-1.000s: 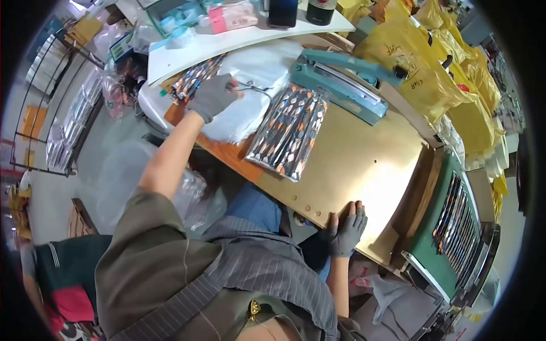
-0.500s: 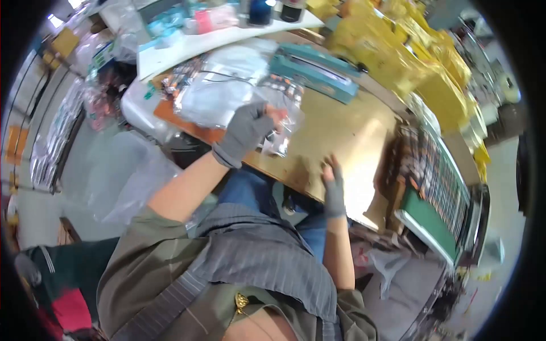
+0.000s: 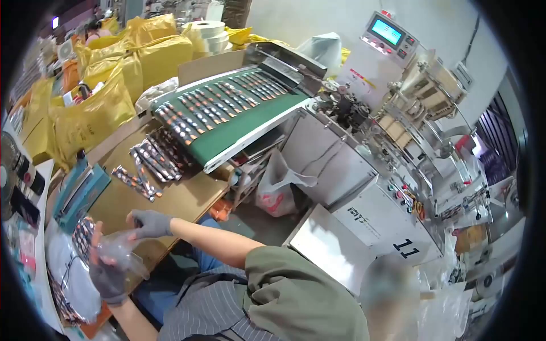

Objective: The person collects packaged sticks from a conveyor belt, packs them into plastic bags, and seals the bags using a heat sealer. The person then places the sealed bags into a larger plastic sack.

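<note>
My left hand (image 3: 108,278), in a grey fingerless glove, grips a clear plastic bag (image 3: 126,256) at the lower left, above the table edge. My right hand (image 3: 150,224), gloved alike, is at the bag's upper right with curled fingers pinching its edge. The bag looks see-through and loose; whether anything is inside, I cannot tell. Behind my left fingers lies a bunch of dark, orange-spotted strip packets (image 3: 84,234). More such packets (image 3: 160,156) lie in a pile on the brown tabletop (image 3: 196,190), and a few loose ones (image 3: 136,183) are nearer.
A teal sealer-like device (image 3: 82,196) stands on the table's left. Rows of packets lie on a green conveyor belt (image 3: 250,122) at the back. Yellow sacks (image 3: 94,113) crowd the far left. To the right are a white machine (image 3: 369,221) and a hanging plastic bag (image 3: 277,190).
The view has swung right, bringing the conveyor and machine into sight. My right hand, earlier apart with spread fingers, has come to the bag that my left hand holds.
</note>
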Motion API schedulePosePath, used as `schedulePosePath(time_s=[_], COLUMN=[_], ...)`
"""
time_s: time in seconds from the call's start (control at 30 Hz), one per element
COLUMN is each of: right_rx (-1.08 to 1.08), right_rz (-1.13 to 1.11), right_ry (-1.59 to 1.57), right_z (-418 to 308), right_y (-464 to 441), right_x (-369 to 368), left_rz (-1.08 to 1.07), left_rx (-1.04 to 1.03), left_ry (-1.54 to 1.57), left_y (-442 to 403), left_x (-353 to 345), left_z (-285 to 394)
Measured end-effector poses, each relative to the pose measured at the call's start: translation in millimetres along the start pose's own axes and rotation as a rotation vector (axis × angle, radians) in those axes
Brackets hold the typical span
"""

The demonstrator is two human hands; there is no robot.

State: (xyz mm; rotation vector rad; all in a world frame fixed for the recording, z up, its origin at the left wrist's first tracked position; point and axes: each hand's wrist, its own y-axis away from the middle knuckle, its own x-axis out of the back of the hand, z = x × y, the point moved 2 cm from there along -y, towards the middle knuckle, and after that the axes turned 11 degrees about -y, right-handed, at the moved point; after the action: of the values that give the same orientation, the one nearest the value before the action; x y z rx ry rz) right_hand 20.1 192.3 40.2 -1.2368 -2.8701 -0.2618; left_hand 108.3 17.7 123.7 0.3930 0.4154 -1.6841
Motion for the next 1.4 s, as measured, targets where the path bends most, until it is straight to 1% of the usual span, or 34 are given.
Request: schedulePosePath(time_s=[0.07, 0.1, 0.13, 0.17, 0.2, 0.23, 0.3, 0.33, 0.37, 0.4, 0.43, 0.47, 0.5, 0.53, 0.57, 0.6, 0.63, 0.67, 0.73, 0.77, 1.13, 1.3, 1.37, 1.4], right_rx=[0.309, 0.308, 0.351, 0.383, 0.353, 0.341, 0.343, 0.371, 0.353, 0.398, 0.437, 0.441, 0.433, 0.389, 0.421, 0.463, 0.441, 0.48, 0.552, 0.543, 0.564, 0.54, 0.537, 0.53], right_rz=[0.421, 0.428, 0.458, 0.482, 0.446, 0.456, 0.475, 0.49, 0.535, 0.507, 0.492, 0.493, 0.497, 0.57, 0.539, 0.493, 0.525, 0.522, 0.537, 0.544, 0.561, 0.533, 0.527, 0.525], right_ry=[0.325, 0.334, 0.64, 0.944, 0.869, 0.877, 0.862, 0.811, 0.824, 0.784, 0.744, 0.767, 0.783, 0.782, 0.749, 0.706, 0.689, 0.694, 0.715, 0.71, 0.732, 0.743, 0.749, 0.754], right_z=[31, 64, 101, 120, 100, 95, 96, 95, 97, 103, 109, 112, 112, 112, 110, 111, 114, 111, 117, 119, 119, 113, 110, 109], right_y=[16, 17, 17, 19, 31, 30, 29, 34, 33, 30, 26, 23, 23, 24, 25, 25, 25, 24, 19, 18, 18, 22, 23, 24], right_x=[20, 20, 18, 18, 11, 11, 6, 7, 9, 9, 9, 8, 8, 14, 13, 9, 8, 8, 8, 8, 9, 10, 9, 9], left_rz=[-0.048, -0.056, 0.191, 0.437, 0.434, 0.421, 0.463, 0.424, 0.491, 0.548, 0.6, 0.655, 0.77, 0.704, 0.634, 0.661, 0.686, 0.708, 0.713, 0.71, 0.677, 0.667, 0.649, 0.669], left_rx=[-0.148, -0.15, -0.282, -0.404, -0.329, -0.327, -0.297, -0.309, -0.118, 0.065, -0.05, -0.198, -0.502, -0.419, -0.338, -0.373, -0.439, -0.488, -0.53, -0.544, -0.608, -0.621, -0.619, -0.655], left_ry=[0.144, 0.151, -0.22, -0.593, -0.986, -0.975, -1.814, -1.806, -1.895, -1.977, -2.235, -2.479, -2.214, -2.264, -2.31, -2.305, -2.283, -2.272, -2.269, -2.264, -2.208, -2.175, -2.165, -2.164], left_y=[-22, -33, -45, -54, -57, -72, -112, -125, -141, -153, -157, -156, -172, -180, -174, -173, -176, -175, -174, -174, -184, -187, -185, -184], left_x=[40, 44, 48, 48, 33, 41, 78, 95, 113, 125, 130, 141, 163, 197, 181, 182, 188, 187, 184, 184, 199, 206, 204, 198], left_z=[4, 2, 2, 3, -1, -21, -94, -120, -145, -164, -163, -167, -184, -197, -179, -177, -179, -175, -176, -175, -178, -182, -186, -184])
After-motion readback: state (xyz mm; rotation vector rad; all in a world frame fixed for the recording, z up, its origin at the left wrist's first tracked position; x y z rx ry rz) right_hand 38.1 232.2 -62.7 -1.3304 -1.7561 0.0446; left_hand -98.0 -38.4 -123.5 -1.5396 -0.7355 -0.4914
